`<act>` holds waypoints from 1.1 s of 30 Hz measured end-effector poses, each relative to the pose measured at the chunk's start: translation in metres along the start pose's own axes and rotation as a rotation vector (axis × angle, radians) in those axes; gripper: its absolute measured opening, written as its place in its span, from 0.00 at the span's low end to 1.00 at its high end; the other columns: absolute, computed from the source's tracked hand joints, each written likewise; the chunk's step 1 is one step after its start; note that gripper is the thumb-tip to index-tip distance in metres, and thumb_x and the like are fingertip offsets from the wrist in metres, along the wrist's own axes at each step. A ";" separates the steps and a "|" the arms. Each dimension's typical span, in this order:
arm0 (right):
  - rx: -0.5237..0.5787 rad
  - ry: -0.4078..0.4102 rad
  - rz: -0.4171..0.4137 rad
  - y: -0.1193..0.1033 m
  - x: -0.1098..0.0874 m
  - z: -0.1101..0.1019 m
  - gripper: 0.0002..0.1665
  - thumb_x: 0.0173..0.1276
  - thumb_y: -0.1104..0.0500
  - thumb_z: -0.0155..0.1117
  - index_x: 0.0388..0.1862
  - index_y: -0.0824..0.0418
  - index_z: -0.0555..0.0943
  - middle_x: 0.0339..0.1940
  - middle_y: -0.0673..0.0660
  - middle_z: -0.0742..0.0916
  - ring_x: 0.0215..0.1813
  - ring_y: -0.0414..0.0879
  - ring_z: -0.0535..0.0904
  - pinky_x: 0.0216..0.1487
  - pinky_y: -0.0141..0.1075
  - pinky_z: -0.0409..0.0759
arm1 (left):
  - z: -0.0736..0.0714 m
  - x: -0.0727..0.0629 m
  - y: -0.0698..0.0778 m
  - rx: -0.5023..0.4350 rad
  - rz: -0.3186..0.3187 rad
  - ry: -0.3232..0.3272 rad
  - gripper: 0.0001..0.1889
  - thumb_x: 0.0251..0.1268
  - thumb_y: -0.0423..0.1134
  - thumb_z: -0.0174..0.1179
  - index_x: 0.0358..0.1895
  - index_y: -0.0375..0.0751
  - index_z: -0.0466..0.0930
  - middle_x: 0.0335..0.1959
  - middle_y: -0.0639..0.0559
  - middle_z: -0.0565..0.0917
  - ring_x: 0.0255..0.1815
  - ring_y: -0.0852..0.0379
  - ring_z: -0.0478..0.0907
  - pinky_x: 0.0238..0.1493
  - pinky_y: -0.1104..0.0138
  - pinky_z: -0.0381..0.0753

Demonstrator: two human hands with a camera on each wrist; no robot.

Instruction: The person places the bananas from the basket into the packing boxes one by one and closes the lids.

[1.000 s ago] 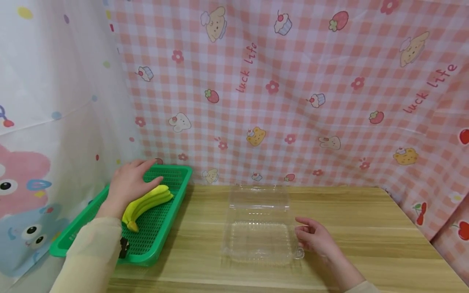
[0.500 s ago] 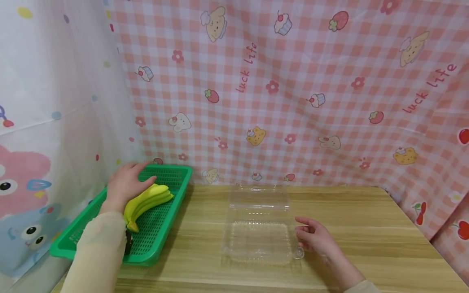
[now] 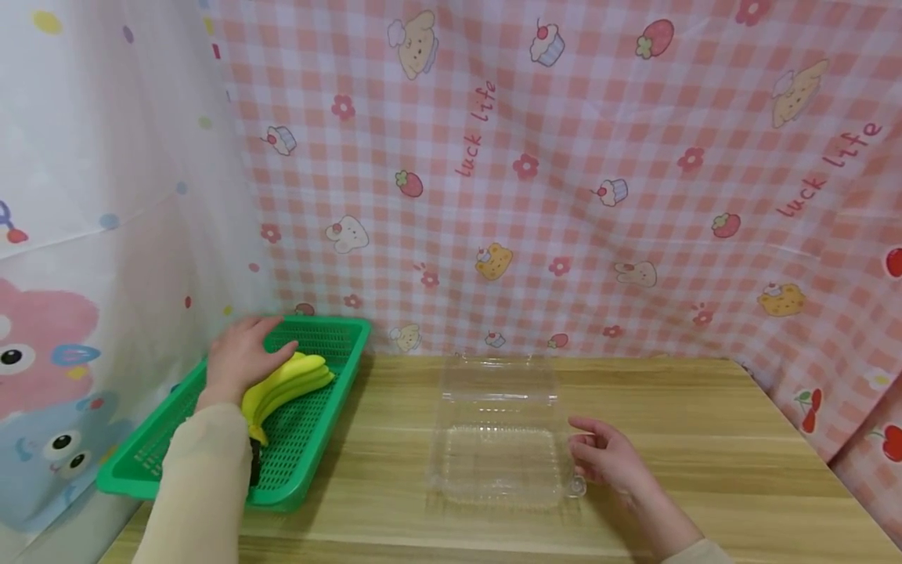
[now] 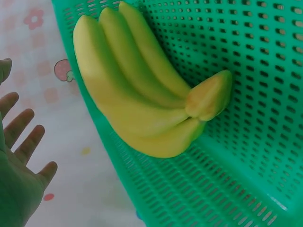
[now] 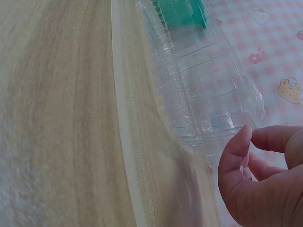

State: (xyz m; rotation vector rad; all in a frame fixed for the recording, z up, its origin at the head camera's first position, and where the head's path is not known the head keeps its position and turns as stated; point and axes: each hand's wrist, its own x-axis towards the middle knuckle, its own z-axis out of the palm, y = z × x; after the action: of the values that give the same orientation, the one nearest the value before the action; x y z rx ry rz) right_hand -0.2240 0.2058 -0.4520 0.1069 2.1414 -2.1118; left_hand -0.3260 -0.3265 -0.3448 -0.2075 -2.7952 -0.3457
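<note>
Sleeve [image 3: 204, 478]: swung right since a second ago, my left hand [image 3: 243, 359] drawn slightly left, fingers apart, gripping nothing.
Bananas [image 4: 137, 90]: in the green basket [image 3: 334, 411]; probably light, firm, smooth; I'd take the bunch's middle.
Right hand [image 3: 609, 462]: beside the clear box [image 3: 503, 466]; can't tell whether I pinch it.
Table [image 3: 705, 446]: wood-grained.
Cloth [image 3: 599, 102]: pink check, hung behind.

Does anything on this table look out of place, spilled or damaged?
The green basket sits askew at the left end of the wooden table, with its left side seemingly jutting past the edge, so it looks a bit precarious. The bananas inside and the open clear container show no obvious damage, and nothing looks spilled.
</note>
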 end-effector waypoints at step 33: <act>0.005 0.006 -0.010 0.000 -0.001 0.000 0.30 0.72 0.73 0.54 0.70 0.78 0.60 0.38 0.55 0.80 0.32 0.39 0.73 0.30 0.28 0.79 | 0.040 -0.001 -0.002 0.016 -0.005 -0.126 0.40 0.66 0.62 0.57 0.74 0.40 0.63 0.73 0.30 0.59 0.70 0.25 0.53 0.62 0.29 0.53</act>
State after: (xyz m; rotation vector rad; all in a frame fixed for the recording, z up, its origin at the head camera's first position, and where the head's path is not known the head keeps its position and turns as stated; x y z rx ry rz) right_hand -0.2226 0.2057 -0.4520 0.1031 2.1448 -2.1248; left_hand -0.3372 -0.3184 -0.3829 -0.2260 -2.9217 -0.3221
